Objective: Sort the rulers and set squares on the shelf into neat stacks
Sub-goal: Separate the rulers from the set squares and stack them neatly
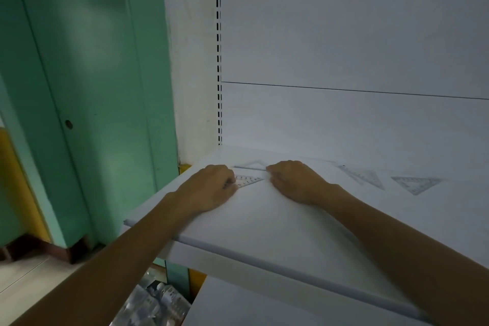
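Pinching set square — left hand

The left forearm and the right forearm are bare and reach forward and a little inward, palms down. The left hand has curled fingers, and its fingertips pinch the corner of a clear set square. The right hand lies near it with its fingers bent under. Whether they grip anything is hidden.

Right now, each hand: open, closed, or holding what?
Left hand: fingers pinch the clear set square.
Right hand: fingers curled beside it; grip cannot be told.
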`<state>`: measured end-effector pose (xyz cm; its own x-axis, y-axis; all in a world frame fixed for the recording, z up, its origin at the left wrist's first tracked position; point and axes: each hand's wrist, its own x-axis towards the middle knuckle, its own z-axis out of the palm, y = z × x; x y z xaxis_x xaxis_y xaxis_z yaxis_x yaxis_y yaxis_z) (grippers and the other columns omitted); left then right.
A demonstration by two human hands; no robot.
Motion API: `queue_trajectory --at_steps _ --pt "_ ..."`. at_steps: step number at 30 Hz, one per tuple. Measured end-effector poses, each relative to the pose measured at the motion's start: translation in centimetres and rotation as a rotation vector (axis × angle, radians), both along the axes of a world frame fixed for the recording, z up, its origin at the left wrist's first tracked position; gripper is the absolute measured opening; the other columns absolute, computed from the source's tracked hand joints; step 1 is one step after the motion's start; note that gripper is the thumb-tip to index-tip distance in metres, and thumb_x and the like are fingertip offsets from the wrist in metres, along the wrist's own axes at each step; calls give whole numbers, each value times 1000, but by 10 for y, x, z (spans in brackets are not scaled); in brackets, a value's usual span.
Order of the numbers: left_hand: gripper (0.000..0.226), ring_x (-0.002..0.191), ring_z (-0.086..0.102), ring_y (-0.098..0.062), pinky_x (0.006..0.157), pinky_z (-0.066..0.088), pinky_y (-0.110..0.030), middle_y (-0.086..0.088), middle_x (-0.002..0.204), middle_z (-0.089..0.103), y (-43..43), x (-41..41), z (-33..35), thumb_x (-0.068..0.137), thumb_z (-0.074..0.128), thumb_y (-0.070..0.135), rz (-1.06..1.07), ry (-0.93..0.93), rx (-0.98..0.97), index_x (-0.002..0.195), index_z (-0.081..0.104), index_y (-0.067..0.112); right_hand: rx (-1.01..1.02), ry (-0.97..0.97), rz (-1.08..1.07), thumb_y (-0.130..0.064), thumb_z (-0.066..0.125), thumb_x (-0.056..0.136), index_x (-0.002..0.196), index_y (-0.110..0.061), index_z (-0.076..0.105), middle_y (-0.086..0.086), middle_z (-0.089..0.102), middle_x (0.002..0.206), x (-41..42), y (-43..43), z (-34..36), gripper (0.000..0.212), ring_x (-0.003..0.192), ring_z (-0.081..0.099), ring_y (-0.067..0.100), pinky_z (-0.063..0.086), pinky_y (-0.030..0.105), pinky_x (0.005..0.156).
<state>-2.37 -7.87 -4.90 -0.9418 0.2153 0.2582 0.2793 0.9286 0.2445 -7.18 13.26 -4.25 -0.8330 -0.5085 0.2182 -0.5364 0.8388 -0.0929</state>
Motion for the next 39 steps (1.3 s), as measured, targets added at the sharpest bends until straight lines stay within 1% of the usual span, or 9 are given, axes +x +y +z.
queue_trajectory --at_steps 6,10,16,18,22,26,29,33,39 --pt "43 111 51 -17 93 41 -29 -3 127 55 7 36 4 92 47 13 -97 -32 6 134 47 17 -10 42 -2 -26 42 94 107 -12 65 4 48 95 18 22 1 30 94 52 22 42 31 79" --pt "34 102 56 -17 88 46 -30 -3 120 62 34 62 8 93 45 13 -197 -39 -32 124 60 17 -36 47 -5 -25 46 92 96 -6 61 7 55 102 40 40 2 25 93 55 23 46 35 84" --pt "71 124 42 -13 95 33 -26 9 141 44 82 99 2 80 40 71 -199 -40 -106 139 37 32 -65 63 32 -23 46 92 101 -10 61 3 60 103 85 87 4 22 95 56 21 45 34 84" --pt "77 123 40 -10 92 31 -23 11 141 41 98 112 -1 76 41 74 -224 -22 -139 141 32 34 -27 98 54 -21 41 94 99 -8 64 5 59 100 102 107 3 26 96 55 22 44 34 83" --pt "67 118 40 -5 91 37 -23 15 133 39 119 140 -1 81 52 61 -259 -29 -77 140 35 34 -6 115 83 -17 40 94 96 -6 66 9 62 100 137 146 1 28 95 53 22 41 31 82" --pt "49 117 39 -13 90 42 -30 6 131 40 136 169 -6 94 50 29 -244 98 -232 141 36 29 -21 81 94 -47 39 92 65 -9 46 5 54 71 177 167 5 46 73 47 18 46 40 72" --pt "48 111 43 -19 84 43 -31 0 128 46 149 186 -10 95 40 7 -170 248 -247 139 40 27 34 63 66 -63 41 85 75 -16 50 -2 57 83 208 181 5 49 85 46 15 46 35 73" --pt "49 115 49 -23 86 41 -31 -1 138 44 173 198 -13 96 37 9 -110 326 -167 138 38 34 72 245 125 -34 42 95 115 -19 54 -4 58 112 242 203 -5 27 104 43 15 37 24 75" --pt "45 122 44 -23 98 38 -29 -7 137 42 220 180 -7 97 38 13 -217 231 56 139 39 30 48 361 -152 -3 38 90 111 -12 46 4 56 92 246 252 7 24 78 49 23 34 29 59"
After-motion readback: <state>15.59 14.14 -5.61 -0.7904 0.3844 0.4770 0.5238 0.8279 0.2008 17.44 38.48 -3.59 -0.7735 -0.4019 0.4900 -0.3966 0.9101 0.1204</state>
